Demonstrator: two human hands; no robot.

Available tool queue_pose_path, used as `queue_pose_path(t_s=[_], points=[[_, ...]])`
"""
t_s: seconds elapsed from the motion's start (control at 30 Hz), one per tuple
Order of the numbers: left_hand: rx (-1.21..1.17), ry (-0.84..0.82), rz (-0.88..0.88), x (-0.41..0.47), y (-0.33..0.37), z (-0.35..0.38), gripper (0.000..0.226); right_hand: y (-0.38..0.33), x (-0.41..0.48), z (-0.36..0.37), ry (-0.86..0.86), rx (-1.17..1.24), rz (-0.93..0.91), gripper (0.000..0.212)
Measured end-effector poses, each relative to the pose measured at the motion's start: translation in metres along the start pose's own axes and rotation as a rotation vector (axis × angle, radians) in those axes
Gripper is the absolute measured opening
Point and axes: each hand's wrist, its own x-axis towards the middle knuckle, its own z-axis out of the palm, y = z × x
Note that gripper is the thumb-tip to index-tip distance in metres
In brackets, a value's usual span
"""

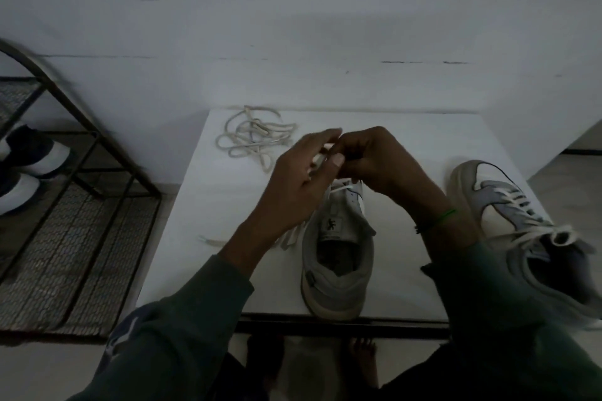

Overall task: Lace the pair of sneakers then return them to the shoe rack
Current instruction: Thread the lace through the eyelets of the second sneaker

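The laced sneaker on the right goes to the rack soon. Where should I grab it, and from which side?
I'd grip the laced sneaker by its heel collar, fingers inside the open mouth and thumb outside, coming from above on the near side. Its toe points away and the mouth faces up toward you. The bow sits over the tongue, so avoid pinching there.

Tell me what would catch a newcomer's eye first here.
The left hand and right hand meet at centre, pinching a white lace over a grey sneaker. A laced sneaker sits at the right edge of the table; a tangled lace lies far left, toward the shoe rack.
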Motion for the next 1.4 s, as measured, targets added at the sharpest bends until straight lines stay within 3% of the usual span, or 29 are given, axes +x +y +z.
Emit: queue_pose_path(t_s=[0.07,0.2,0.3,0.37,0.47,0.53,0.67,0.8,0.93,1.0,1.17,1.4], points=[[-0.075,-0.035,-0.110,0.001,0.007,0.002,0.026,0.001,0.001,0.001,0.014,0.029,-0.032,0.010],[0.055,-0.049,-0.233,0.004,-0.003,-0.001,0.018,0.006,0.002,-0.003,0.037,-0.012,0.023,0.011],[0.147,-0.099,-0.303,0.005,-0.012,0.000,0.020,0.008,0.002,-0.002,0.135,-0.028,0.157,0.009],[0.150,-0.056,-0.315,0.004,-0.015,0.001,0.018,0.013,-0.001,-0.004,0.090,-0.183,0.303,0.005],[0.083,0.054,-0.318,0.003,-0.013,0.003,0.014,0.013,-0.012,0.001,-0.161,-0.531,0.549,0.048],[0.004,0.080,-0.320,0.002,-0.011,0.007,0.008,0.009,-0.017,0.008,-0.200,-0.626,0.565,0.054],[0.000,0.009,-0.298,-0.001,-0.010,0.017,0.011,0.006,-0.016,0.017,-0.157,-0.556,0.506,0.037],[0.119,-0.153,-0.250,-0.003,-0.015,0.021,0.022,0.011,-0.012,0.022,-0.078,-0.501,0.475,0.046],[0.060,-0.108,-0.401,-0.005,-0.018,0.022,0.031,0.013,-0.013,0.013,-0.036,-0.052,0.653,0.030],[0.048,-0.097,-0.457,-0.006,-0.018,0.024,0.036,0.015,-0.016,0.009,-0.049,0.061,0.685,0.018],[0.114,-0.068,-0.436,-0.006,-0.014,0.031,0.027,0.020,-0.016,0.006,-0.059,0.129,0.659,0.017],[0.231,-0.050,-0.311,-0.007,-0.016,0.036,0.023,0.019,-0.014,0.007,-0.122,0.041,0.604,0.018]])
